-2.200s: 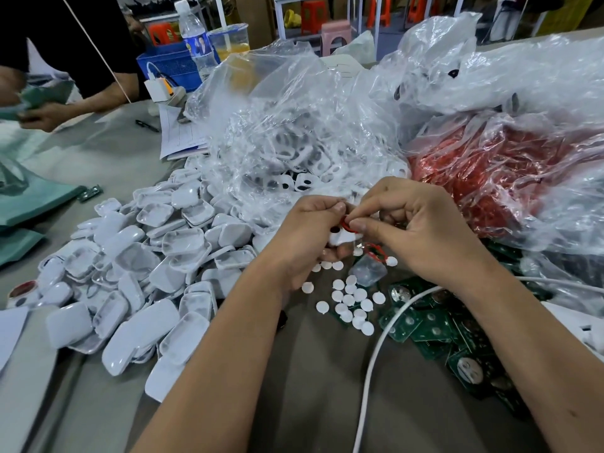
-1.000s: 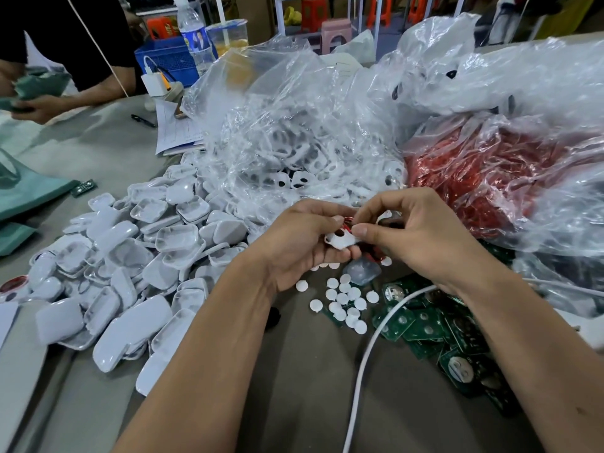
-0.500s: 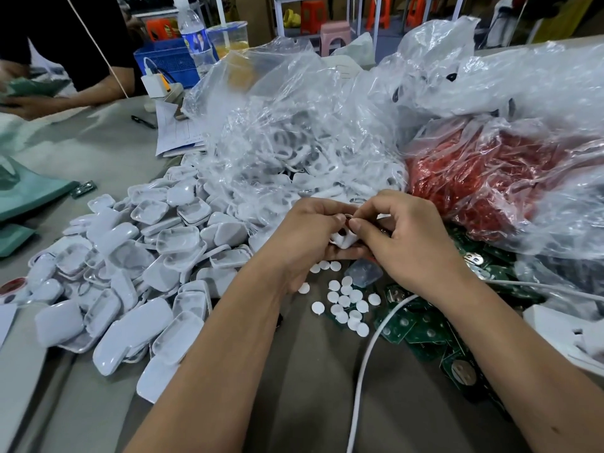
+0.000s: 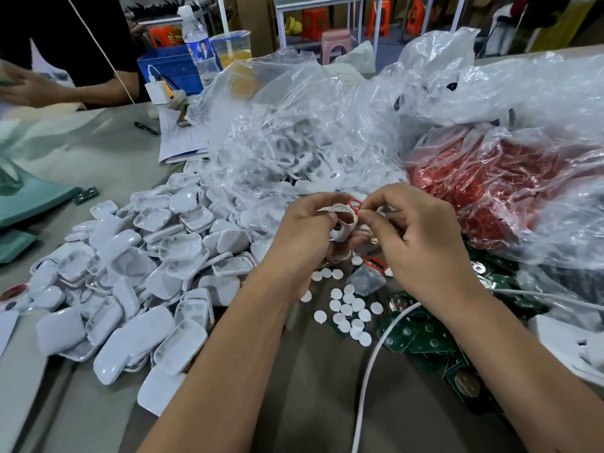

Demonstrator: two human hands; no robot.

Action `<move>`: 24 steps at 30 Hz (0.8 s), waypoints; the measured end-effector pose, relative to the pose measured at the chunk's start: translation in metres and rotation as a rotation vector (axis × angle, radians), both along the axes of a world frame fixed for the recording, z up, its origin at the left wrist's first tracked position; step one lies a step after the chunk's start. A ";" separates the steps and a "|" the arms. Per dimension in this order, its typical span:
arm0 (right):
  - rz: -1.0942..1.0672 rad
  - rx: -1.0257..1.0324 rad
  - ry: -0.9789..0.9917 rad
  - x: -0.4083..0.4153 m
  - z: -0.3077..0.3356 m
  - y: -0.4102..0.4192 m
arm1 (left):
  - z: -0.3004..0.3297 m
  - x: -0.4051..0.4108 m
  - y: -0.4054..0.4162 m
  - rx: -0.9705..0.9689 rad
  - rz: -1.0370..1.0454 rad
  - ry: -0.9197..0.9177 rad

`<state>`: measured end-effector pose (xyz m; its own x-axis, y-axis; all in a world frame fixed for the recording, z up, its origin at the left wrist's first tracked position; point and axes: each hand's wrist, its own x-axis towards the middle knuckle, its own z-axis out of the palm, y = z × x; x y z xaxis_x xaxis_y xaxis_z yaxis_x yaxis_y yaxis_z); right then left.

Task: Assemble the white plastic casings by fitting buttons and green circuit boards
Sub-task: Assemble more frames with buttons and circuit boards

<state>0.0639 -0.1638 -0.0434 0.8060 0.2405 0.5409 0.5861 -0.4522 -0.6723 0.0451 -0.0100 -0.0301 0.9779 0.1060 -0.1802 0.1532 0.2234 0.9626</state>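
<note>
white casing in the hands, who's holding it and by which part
The left hand grips the white casing round its body; the right hand pinches a small red part at its top edge.

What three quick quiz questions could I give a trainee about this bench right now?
1. True or false: the loose white round buttons lie on the table below the hands.
2. Which hand grips the white casing: A) left hand B) right hand?
3. Fill in: the green circuit boards lie to the ___ of the buttons.

Key: 1 true; 2 A; 3 right.
</note>
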 end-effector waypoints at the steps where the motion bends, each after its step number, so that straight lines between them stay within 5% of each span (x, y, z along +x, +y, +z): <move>1: -0.012 -0.002 -0.012 0.001 0.000 -0.001 | 0.000 0.000 0.000 -0.004 0.004 -0.004; 10: -0.106 -0.150 -0.200 0.005 -0.003 0.003 | -0.005 -0.001 -0.014 -0.087 0.008 -0.084; 24: -0.099 -0.201 -0.113 0.010 -0.005 -0.001 | -0.020 0.002 -0.023 0.184 0.024 -0.174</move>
